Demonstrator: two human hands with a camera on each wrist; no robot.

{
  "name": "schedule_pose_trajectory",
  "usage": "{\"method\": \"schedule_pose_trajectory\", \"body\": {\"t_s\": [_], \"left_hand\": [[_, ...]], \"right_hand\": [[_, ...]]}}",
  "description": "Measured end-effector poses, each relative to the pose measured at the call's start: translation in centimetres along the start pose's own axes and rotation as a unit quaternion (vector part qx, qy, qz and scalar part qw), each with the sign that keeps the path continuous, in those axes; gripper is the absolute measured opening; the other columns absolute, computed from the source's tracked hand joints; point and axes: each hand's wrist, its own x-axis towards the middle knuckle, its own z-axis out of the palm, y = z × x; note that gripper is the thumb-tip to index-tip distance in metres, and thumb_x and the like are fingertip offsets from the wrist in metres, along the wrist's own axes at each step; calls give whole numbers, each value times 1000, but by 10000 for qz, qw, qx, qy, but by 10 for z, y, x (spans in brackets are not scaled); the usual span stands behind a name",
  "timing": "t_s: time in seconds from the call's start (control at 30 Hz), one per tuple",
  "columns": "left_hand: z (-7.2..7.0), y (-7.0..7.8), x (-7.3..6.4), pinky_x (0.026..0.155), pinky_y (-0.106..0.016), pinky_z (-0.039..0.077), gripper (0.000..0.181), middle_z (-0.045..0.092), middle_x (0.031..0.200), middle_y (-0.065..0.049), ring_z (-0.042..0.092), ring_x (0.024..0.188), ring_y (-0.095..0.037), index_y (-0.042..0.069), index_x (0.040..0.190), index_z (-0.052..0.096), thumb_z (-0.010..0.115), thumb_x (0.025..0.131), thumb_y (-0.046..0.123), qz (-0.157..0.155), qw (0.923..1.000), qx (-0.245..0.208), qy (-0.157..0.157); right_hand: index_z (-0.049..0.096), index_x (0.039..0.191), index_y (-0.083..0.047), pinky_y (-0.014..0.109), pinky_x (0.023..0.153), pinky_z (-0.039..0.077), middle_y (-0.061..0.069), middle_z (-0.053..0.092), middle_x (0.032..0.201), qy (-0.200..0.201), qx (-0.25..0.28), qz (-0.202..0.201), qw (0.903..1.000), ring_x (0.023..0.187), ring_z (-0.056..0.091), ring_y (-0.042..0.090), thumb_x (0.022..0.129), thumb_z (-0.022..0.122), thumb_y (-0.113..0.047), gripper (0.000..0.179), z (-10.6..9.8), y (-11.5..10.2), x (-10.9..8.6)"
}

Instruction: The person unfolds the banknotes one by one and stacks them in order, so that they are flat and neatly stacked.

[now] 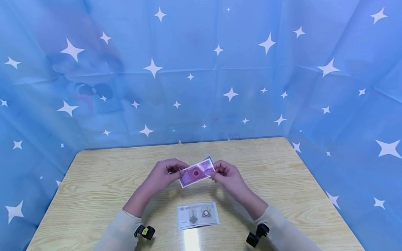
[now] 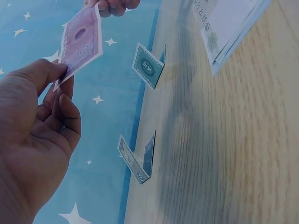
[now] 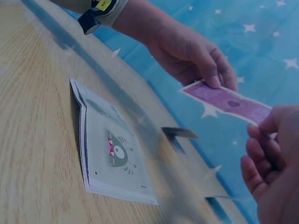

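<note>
A purple play banknote with a white border is stretched between both hands, raised above the wooden table. My left hand pinches its left end, thumb on the printed face. At the other end, my right hand grips the note between thumb and fingers. Below the hands lies a booklet-like stack of pale paper notes with a cartoon print, a crease across its middle. Two folded notes stand on the table beyond, a teal one and a greyish one in the left wrist view; the hands largely hide them from the head view.
The light wooden table has its far edge against a blue curtain with white stars. Black wrist cameras sit on both forearms. A bright reflection falls on the tabletop just in front of the paper stack.
</note>
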Motion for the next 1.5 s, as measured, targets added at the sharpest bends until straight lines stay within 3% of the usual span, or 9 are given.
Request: {"method": "schedule_pose_trajectory", "body": {"t_s": [0.3,0.57,0.77,0.9,1.0,1.23,1.5], "left_hand": [[9,2,-2,70,-28,54,28,78,106,-1,63,84,-21,13,118,82,69,101,-4,-55,9983,-534,243],[17,3,-4,64,-26,48,29,74,102,-1,55,74,-16,15,119,82,69,101,-4,183,9985,-457,240],[21,4,-7,73,-29,58,38,75,119,-5,66,88,-21,14,130,78,69,99,-6,83,9977,-609,279],[24,4,-9,79,-44,65,42,73,126,-10,70,95,-24,14,137,74,69,100,-5,-92,9947,-1010,181],[25,6,-11,77,-52,66,41,73,121,-12,70,91,-25,13,138,74,70,101,-4,-174,9923,-1211,178],[22,8,-14,75,-46,65,39,71,112,-9,68,85,-24,13,139,75,75,102,1,-161,9938,-1083,182],[18,13,-21,70,-40,64,38,71,104,-11,67,80,-22,10,140,74,77,103,4,-142,9947,-1007,151]], "right_hand": [[67,110,4,27,80,61,10,73,95,-190,-56,166,9997,84,69,17,98,66,6,13,7,-3,-4],[69,110,9,35,78,65,18,78,98,-232,-138,10,9996,81,70,20,103,69,1,10,11,-6,-6],[66,114,14,38,76,67,30,78,109,-445,168,-201,9987,78,77,19,106,69,3,14,10,-11,-9],[66,116,11,45,79,68,28,79,109,-492,264,-196,9982,75,79,21,108,68,-1,15,10,-12,-11],[66,115,10,49,79,67,27,80,107,-463,247,-166,9985,76,80,24,108,68,-2,14,10,-13,-11],[69,119,13,34,76,67,28,79,110,-425,365,10,9984,85,80,23,104,72,1,20,10,-18,-11],[70,129,13,41,78,68,25,80,109,-508,438,229,9975,84,81,20,105,73,-6,31,10,-22,-14]]}}
